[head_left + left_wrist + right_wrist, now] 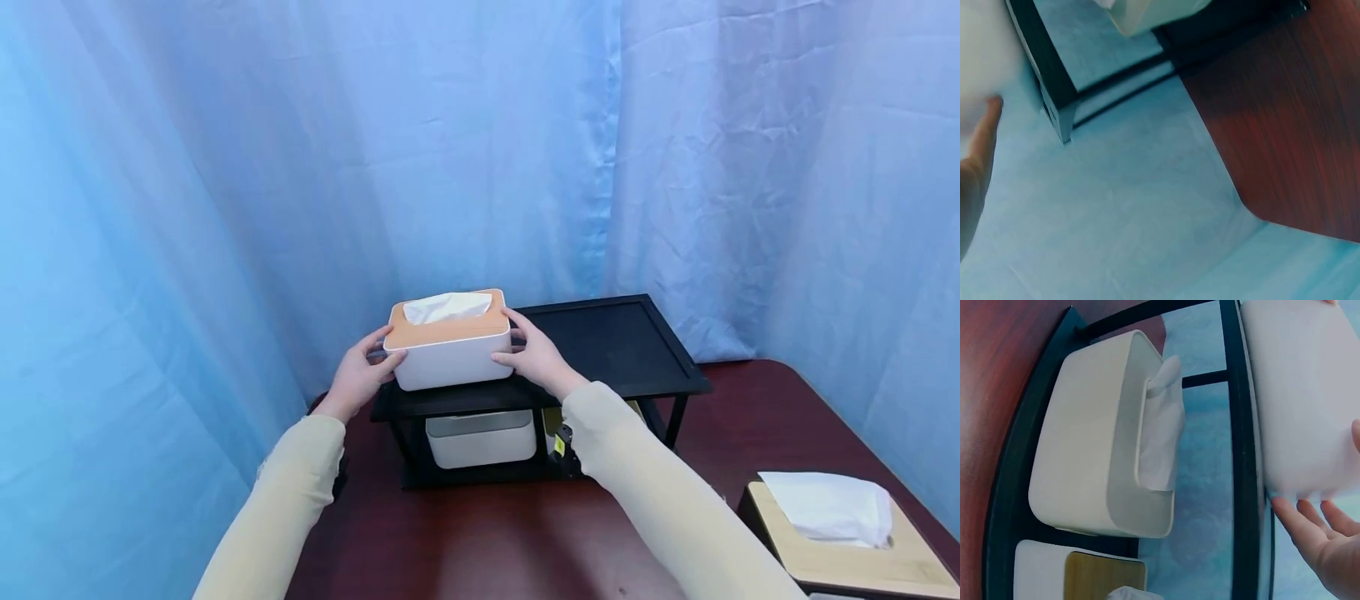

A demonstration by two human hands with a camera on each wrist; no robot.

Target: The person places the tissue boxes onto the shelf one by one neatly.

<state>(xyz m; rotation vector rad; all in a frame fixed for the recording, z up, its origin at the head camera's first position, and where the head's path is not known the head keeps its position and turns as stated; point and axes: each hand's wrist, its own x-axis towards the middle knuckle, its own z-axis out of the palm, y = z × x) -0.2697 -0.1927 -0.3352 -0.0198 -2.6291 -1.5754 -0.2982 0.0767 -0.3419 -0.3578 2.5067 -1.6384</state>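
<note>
A white tissue box (453,364) with a wood-tone lid stands at the left end of a black two-tier shelf (600,346), a white tissue (446,308) poking from its slot. My left hand (362,373) grips the box's left end, thumb on the front face. At the opposite end my right hand (536,357) holds it, thumb at the front and fingers around the side. In the right wrist view, fingertips of the right hand (1329,544) meet the pale box wall. Only part of the left hand (975,165) shows in the left wrist view.
On the lower tier sit a white-and-grey tissue box (482,442) and a white box with a wood-tone top (1107,575). Another tissue box with a wooden lid (862,546) is at the table's right front. Blue curtains (480,150) surround the dark red table (480,533).
</note>
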